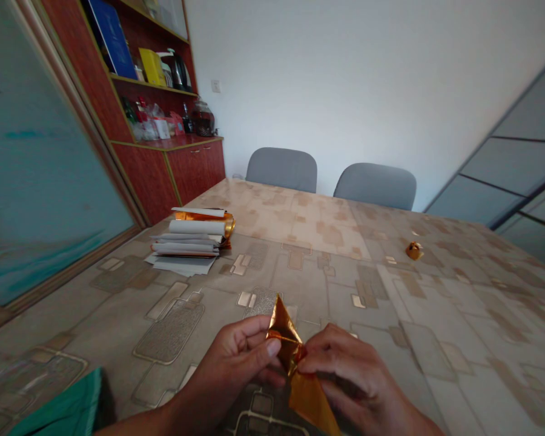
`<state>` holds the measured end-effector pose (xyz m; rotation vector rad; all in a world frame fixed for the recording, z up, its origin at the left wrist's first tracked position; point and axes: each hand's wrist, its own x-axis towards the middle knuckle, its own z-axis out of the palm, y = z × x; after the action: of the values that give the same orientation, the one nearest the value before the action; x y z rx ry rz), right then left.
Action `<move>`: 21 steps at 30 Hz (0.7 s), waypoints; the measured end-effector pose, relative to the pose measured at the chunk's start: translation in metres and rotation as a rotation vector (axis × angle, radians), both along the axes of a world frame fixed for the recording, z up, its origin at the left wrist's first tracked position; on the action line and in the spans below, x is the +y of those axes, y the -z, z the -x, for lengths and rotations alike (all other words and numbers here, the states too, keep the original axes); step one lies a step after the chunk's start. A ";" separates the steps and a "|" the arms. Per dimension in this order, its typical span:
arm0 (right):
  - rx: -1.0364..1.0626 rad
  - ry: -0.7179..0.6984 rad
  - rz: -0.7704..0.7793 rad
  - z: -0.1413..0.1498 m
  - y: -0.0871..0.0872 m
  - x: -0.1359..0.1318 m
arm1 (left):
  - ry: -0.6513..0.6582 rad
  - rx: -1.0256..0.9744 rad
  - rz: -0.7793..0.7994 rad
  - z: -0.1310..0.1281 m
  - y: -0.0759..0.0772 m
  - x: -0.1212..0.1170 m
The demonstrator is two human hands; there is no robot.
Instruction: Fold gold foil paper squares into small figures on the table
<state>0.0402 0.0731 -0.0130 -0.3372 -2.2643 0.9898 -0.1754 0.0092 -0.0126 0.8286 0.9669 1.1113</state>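
Note:
Between my two hands, just above the near part of the table, is a partly folded sheet of gold foil paper (312,396). My left hand (243,357) pinches its upper left part between thumb and fingers, where a pointed tip stands up. My right hand (349,369) grips the paper at a creased, narrow middle. Below that, a flat flap of the sheet hangs toward me. Some of the folds are hidden behind my fingers.
A stack of folded grey and gold paper (188,242) lies at the left of the patterned table (295,284). A small folded gold piece (413,251) sits at the right. Two grey chairs (281,168) stand behind the table. Green cloth (68,406) shows at lower left.

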 end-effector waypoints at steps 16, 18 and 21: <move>0.082 0.223 0.618 0.021 0.017 -0.018 | -0.051 0.038 -0.011 -0.008 0.005 -0.006; 0.080 0.238 0.708 0.023 0.017 -0.018 | -0.068 0.037 -0.008 -0.009 0.003 -0.007; 0.082 0.208 0.815 0.024 0.013 -0.017 | -0.086 0.074 -0.018 -0.009 0.002 -0.008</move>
<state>0.0157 0.0564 -0.0263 -0.8301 -1.6113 1.7329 -0.1661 0.0014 -0.0148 0.8543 1.0642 1.1713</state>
